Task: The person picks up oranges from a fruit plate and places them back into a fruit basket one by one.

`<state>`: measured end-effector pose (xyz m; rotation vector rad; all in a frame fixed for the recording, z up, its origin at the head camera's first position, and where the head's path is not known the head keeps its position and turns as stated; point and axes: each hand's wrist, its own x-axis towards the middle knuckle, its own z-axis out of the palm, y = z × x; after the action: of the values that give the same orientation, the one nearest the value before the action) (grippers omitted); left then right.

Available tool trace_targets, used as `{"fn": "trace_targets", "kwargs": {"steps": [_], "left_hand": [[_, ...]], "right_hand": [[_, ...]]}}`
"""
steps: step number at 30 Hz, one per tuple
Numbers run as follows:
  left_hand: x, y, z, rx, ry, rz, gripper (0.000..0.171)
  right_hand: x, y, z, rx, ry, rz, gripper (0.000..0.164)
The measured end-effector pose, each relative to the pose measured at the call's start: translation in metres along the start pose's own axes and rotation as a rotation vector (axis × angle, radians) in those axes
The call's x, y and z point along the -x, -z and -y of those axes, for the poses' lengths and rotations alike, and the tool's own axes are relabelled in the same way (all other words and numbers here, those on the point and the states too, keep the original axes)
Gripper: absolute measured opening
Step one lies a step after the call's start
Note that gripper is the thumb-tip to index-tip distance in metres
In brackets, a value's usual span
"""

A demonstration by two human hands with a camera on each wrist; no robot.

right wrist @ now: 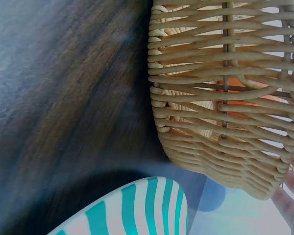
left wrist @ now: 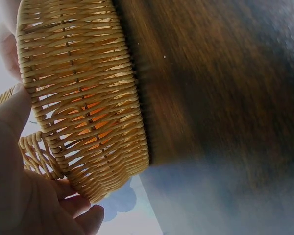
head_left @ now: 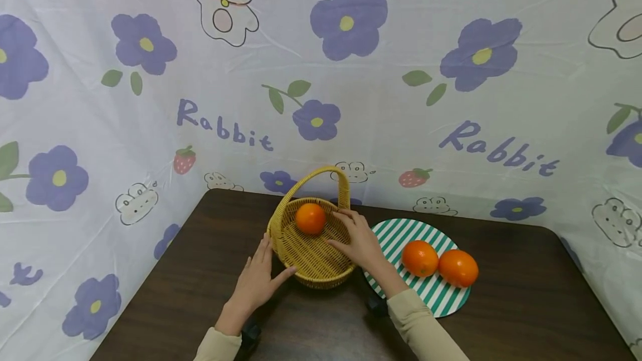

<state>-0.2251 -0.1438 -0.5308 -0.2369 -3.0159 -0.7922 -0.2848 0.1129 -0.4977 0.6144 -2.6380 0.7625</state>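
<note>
A yellow woven basket with an arched handle stands on the table, one orange inside it near the back. Against the basket's left side lies my left hand, fingers extended along the outer wall and thumb spread toward the front. In the left wrist view, that thumb is right at the rim. My right hand is over the right rim, its fingers near the handle's base and its thumb pointing across the opening. Through the weave, the right wrist view shows part of the orange.
Right of the basket lies a round green-and-white striped mat, partly behind my right forearm. Two more oranges, a left one and a right one, sit on it. The dark wooden table backs onto a patterned cloth.
</note>
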Motion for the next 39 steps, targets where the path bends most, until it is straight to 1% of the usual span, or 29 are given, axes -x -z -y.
{"fn": "trace_targets", "kwargs": {"steps": [4, 9, 15, 22, 29, 35, 39], "left_hand": [[0.0, 0.002, -0.001, 0.015, 0.009, 0.017, 0.099], [0.0, 0.003, 0.0, 0.019, 0.006, 0.015, 0.1], [0.0, 0.003, 0.0, 0.012, 0.003, 0.003, 0.1], [0.0, 0.003, -0.001, 0.024, 0.01, 0.011, 0.098], [-0.001, 0.002, -0.001, 0.023, 0.001, -0.004, 0.098], [-0.001, 0.001, -0.001, 0.028, 0.008, 0.006, 0.099], [-0.001, 0.0, 0.0, 0.02, 0.013, 0.011, 0.101]], "right_hand": [[0.005, 0.004, 0.0, -0.013, -0.015, -0.001, 0.064], [0.012, 0.007, -0.004, -0.02, -0.012, -0.029, 0.063], [0.02, 0.013, -0.008, -0.026, -0.054, -0.035, 0.062], [0.03, 0.023, -0.014, -0.023, -0.068, -0.052, 0.063], [0.04, 0.032, -0.025, -0.021, -0.099, -0.076, 0.063], [0.05, 0.04, -0.035, -0.044, -0.144, -0.082, 0.062], [0.056, 0.047, -0.039, -0.055, -0.153, -0.098, 0.061]]}}
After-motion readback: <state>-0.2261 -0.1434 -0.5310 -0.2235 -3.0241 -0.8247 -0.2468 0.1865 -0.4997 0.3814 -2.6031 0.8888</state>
